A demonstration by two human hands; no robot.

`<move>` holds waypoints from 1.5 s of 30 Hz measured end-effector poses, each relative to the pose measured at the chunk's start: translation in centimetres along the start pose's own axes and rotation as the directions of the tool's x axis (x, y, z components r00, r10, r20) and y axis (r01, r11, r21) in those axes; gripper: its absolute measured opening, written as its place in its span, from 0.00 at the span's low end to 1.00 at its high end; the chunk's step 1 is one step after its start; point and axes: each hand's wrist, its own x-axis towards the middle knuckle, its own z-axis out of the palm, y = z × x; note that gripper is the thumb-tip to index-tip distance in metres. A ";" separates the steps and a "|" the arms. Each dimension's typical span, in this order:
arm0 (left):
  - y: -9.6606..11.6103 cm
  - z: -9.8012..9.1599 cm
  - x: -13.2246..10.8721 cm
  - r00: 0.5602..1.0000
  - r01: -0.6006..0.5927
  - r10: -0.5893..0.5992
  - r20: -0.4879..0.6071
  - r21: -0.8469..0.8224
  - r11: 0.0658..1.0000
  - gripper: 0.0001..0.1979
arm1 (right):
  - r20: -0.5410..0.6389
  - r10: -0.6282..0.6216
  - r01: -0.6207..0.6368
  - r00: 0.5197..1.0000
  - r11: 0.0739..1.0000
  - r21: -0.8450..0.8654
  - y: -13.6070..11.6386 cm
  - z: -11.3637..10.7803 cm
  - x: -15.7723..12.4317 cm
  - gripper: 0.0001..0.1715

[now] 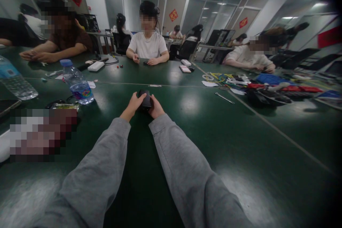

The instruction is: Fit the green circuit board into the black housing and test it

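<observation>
Both my arms in grey sleeves stretch out over the dark green table (203, 128). My left hand (134, 104) and my right hand (156, 107) close round a small black object (146, 99) held between them just above the tabletop. Fingers of the left hand wrap over its top left; the right hand grips its right side. What the black object is, I cannot make out.
A plastic water bottle (77, 83) stands left of my hands, another bottle (14, 82) lies at the far left. A metal wrench (224, 97) and a heap of cables and tools (267, 87) sit to the right. Three people sit across the table.
</observation>
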 end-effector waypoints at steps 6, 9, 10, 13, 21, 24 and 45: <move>1.7 1.2 -1.3 0.964 -0.249 0.206 0.169 0.299 0.921 0.38 | 0.003 0.049 -0.049 0.999 0.996 0.068 -0.3 -0.5 -0.2 0.18; 2.4 1.8 -2.8 0.961 -0.253 0.219 0.170 0.208 0.945 0.37 | 0.012 0.063 -0.064 0.998 0.992 0.109 -0.5 -0.7 -0.5 0.19; 2.6 2.0 -3.3 0.963 -0.242 0.216 0.159 0.167 0.956 0.37 | 0.019 0.060 -0.062 0.998 0.990 0.127 -0.5 -0.8 -0.6 0.20; 3.1 2.4 -4.5 0.969 -0.221 0.206 0.135 0.108 0.969 0.33 | 0.051 0.038 -0.046 0.998 0.985 0.166 -0.7 -0.7 -0.8 0.20; 3.7 2.2 -4.1 0.966 -0.248 0.219 0.139 0.240 0.939 0.25 | 0.048 0.015 -0.023 0.999 0.986 0.168 -0.8 -0.2 -1.0 0.22; 3.8 2.0 -3.5 0.971 -0.228 0.213 0.105 0.166 0.959 0.22 | 0.039 0.002 -0.009 0.999 0.986 0.169 -0.7 -0.1 -0.9 0.21; 5.7 -1.0 -1.8 0.999 0.030 -0.014 0.041 -0.398 0.917 0.15 | 0.027 0.028 -0.036 0.999 0.948 0.315 -1.2 -0.4 -0.1 0.22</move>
